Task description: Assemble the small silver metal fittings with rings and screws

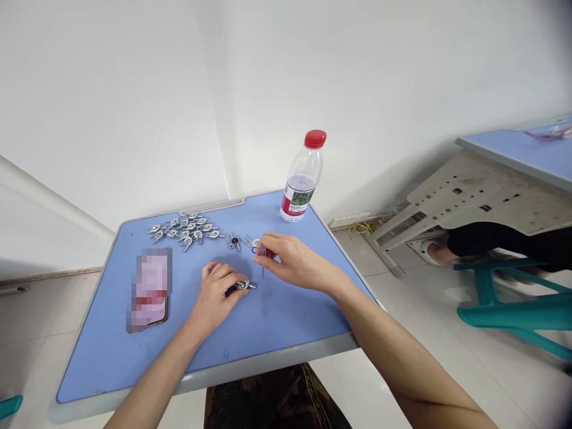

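Note:
My left hand (217, 293) rests on the blue tabletop (277, 322), its thumb and fingers closed on a small silver metal fitting (243, 285). Just right of it and slightly raised, my right hand (295, 262) grips a small screwdriver (267, 252) by its red handle. The thin shaft points down, apart from the fitting. Beyond my hands lies another fitting (235, 241) with a dark round part. Beside that, small metal parts (250, 242) are partly covered by my right hand. A pile of similar silver fittings (190, 228) spreads across the far left of the table.
A clear plastic bottle (300, 185) with a red cap stands at the back right corner. A phone (156, 316), mostly pixelated, lies on the left. A white wall (134, 107) is behind the table. To the right are another desk (504, 149), a green stool (491, 304) and a person's leg.

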`<action>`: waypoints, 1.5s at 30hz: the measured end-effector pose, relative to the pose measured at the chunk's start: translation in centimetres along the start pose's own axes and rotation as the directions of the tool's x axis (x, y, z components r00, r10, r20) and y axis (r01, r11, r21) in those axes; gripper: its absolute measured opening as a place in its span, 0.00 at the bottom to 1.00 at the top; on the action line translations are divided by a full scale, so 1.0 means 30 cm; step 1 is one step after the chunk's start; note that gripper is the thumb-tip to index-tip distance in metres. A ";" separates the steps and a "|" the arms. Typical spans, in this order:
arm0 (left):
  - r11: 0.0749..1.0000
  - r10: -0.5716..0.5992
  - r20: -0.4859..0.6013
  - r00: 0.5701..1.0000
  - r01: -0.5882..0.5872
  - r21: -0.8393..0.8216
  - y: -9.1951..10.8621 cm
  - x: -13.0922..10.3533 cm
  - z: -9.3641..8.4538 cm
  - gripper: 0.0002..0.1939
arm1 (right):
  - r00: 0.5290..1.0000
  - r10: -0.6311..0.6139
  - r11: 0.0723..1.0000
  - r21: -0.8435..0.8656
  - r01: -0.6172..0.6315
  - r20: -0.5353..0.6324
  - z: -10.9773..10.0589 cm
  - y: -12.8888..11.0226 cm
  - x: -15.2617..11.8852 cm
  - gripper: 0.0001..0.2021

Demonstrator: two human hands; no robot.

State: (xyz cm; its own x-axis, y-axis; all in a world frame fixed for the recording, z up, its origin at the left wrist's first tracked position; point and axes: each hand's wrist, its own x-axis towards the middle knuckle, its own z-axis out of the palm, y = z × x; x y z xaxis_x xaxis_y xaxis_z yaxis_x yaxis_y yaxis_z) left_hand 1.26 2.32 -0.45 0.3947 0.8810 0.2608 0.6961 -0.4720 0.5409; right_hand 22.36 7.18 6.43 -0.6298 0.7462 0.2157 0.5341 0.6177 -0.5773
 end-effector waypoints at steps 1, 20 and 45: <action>1.000 -0.003 0.008 1.000 0.003 -0.008 -0.003 0.000 -0.002 0.06 | 1.000 -0.003 1.000 -0.009 0.003 0.005 0.000 0.000 0.000 0.06; 0.984 -0.060 0.069 0.996 0.070 -0.165 -0.016 0.006 -0.019 0.07 | 0.988 0.001 0.996 -0.084 0.012 0.153 0.043 0.000 0.005 0.07; 0.995 -0.095 0.044 0.995 0.097 -0.038 0.008 0.005 -0.015 0.09 | 0.997 -0.016 0.998 0.055 0.020 -0.070 0.036 -0.009 0.008 0.12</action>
State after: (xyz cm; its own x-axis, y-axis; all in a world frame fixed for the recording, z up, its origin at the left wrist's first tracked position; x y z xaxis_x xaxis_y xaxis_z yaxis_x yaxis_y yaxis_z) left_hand 1.23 2.34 0.07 0.3527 0.9196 0.1730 0.7077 -0.3831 0.5937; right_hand 21.47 6.92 5.78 -0.5973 0.7519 0.2792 0.4900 0.6177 -0.6151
